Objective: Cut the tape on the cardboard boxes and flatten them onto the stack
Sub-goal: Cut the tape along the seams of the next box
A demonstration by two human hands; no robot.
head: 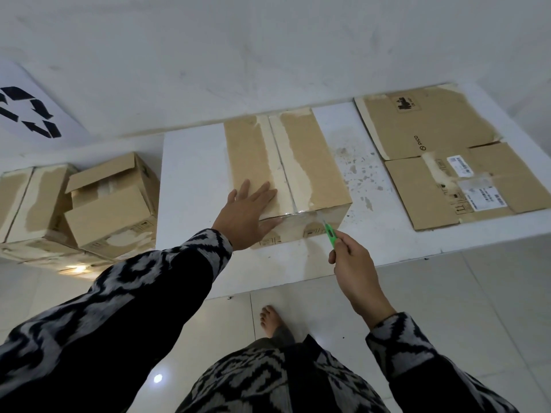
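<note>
- Right hand curled round green cutter; blade tip at taped near edge of sealed box.
- Left hand, fingers straight, pressed flat on box top, left of cutter.
- Flattened cardboard on table, right of grip.

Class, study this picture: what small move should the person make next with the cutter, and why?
Probably draw the green plastic cutter, held by the right hand, along the clear tape at the near top edge of the brown cardboard box. Its blade tip is already at that tape, and the left hand lies flat on the box.
</note>
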